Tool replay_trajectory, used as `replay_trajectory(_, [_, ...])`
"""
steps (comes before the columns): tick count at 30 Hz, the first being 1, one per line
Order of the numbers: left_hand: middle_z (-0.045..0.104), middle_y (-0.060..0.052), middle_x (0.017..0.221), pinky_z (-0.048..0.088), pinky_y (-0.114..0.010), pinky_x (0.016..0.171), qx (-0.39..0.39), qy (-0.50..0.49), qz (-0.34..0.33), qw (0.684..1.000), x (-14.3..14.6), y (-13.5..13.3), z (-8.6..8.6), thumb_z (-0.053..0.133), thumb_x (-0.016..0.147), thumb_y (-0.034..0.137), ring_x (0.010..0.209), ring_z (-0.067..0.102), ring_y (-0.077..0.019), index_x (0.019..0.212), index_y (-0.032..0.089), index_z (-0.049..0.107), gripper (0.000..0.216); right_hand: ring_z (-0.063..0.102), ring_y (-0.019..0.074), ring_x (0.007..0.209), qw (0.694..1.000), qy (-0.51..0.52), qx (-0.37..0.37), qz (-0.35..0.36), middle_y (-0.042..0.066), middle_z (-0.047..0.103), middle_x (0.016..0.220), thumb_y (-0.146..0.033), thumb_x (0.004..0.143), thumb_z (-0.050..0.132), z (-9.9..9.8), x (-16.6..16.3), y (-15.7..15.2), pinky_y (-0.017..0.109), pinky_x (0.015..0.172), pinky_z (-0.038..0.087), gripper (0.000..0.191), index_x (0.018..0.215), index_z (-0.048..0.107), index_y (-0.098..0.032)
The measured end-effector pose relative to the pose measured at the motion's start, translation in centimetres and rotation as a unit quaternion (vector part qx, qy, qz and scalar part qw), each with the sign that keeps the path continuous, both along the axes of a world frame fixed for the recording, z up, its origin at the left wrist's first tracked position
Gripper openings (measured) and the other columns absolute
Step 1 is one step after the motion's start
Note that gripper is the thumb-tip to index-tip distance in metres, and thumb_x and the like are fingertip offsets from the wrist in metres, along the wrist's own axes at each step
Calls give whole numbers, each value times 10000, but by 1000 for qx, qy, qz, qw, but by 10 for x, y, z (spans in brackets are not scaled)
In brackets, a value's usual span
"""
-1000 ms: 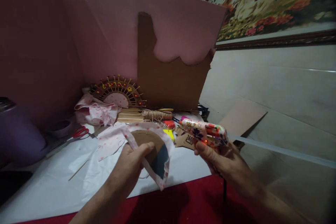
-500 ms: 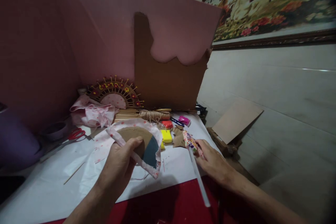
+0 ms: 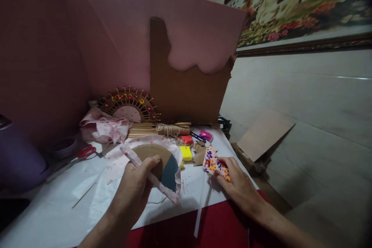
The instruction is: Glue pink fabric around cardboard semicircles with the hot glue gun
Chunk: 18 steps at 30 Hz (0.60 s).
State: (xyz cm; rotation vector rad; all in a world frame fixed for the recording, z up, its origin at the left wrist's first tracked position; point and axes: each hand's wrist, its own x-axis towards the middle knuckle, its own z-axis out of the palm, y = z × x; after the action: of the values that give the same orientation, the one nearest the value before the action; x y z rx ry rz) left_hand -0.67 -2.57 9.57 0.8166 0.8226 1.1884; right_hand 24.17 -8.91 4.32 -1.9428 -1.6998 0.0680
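My left hand (image 3: 136,180) is closed on a half-round cardboard piece (image 3: 147,154), its thumb pressed on the face. Pale pink spotted fabric (image 3: 168,143) is folded around the edge of the piece, and a dark blue patch (image 3: 171,174) covers its right part. To the right, my right hand (image 3: 238,184) grips a flower-patterned glue gun (image 3: 213,161). A translucent glue stick (image 3: 200,211) sticks out of the gun toward me. The gun is apart from the cardboard, and I cannot see its nozzle clearly.
Behind my hands lie a yellow packet (image 3: 186,153), a red packet (image 3: 186,139), a magenta packet (image 3: 205,135) and a twine roll (image 3: 173,129). Red-handled scissors (image 3: 86,151) and a thin stick (image 3: 83,195) are at left. A decorated fan (image 3: 128,99) stands at the back.
My right hand has turned the glue gun, so its patterned side now faces me and the glue stick swings left. My left hand keeps its hold on the cardboard, shifted slightly in view.
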Motion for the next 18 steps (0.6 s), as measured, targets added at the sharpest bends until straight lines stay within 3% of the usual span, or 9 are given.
replay_trajectory(6, [552, 32, 599, 440, -185, 503, 4, -11, 8, 1000, 2, -1, 1, 692, 631, 172, 545, 493, -91, 597, 147, 573, 126, 587, 269, 1034, 999, 38, 3, -28, 108, 580, 1103, -381, 883, 423, -6, 23, -20, 409, 893, 463, 300, 1102, 512, -197])
replay_trajectory(18, [582, 17, 612, 457, -204, 508, -3, -9, 6, 1000, 2, -2, 3, 713, 604, 196, 562, 523, -109, 618, 139, 607, 122, 600, 267, 1012, 998, 49, 4, -38, 105, 601, 1093, -365, 854, 455, -13, 26, -28, 407, 872, 477, 290, 1080, 537, -203])
